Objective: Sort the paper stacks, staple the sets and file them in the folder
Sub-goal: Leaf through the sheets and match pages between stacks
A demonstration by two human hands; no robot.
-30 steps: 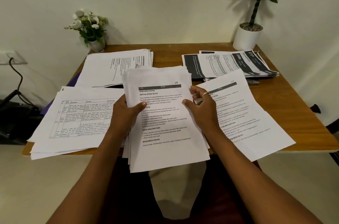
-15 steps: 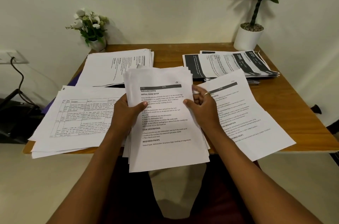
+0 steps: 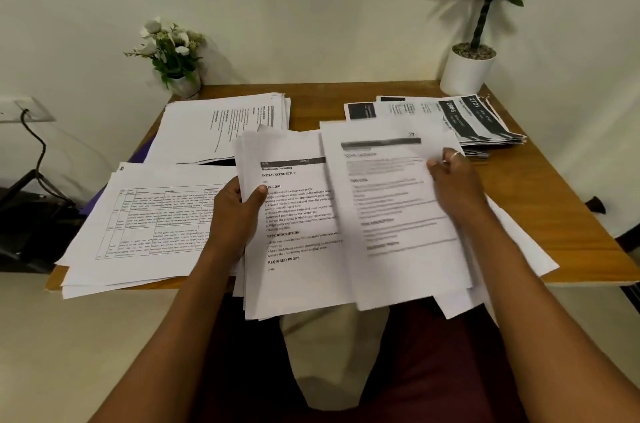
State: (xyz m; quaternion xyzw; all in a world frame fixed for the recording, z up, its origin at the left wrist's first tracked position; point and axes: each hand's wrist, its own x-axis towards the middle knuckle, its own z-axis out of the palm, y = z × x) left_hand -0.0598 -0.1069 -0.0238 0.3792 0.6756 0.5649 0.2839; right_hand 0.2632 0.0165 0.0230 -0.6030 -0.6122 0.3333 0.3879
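The left hand (image 3: 239, 214) grips the left edge of a stack of printed sheets (image 3: 298, 249) at the near edge of the bench (image 3: 554, 214), thumb on top. The right hand (image 3: 457, 183) pinches the right edge of a single blurred sheet (image 3: 391, 208), which overlaps the stack's right side.

White papers (image 3: 298, 242); seemingly purple folder (image 3: 147, 149)

A: Home or office?

B: Cannot tell which; a desk corner; stacks of printed white paper (image 3: 221, 124) cover a brown wooden table (image 3: 554, 214); behind, a green plant in a round white pot (image 3: 467, 71) and a small vase of white flowers (image 3: 169, 48).
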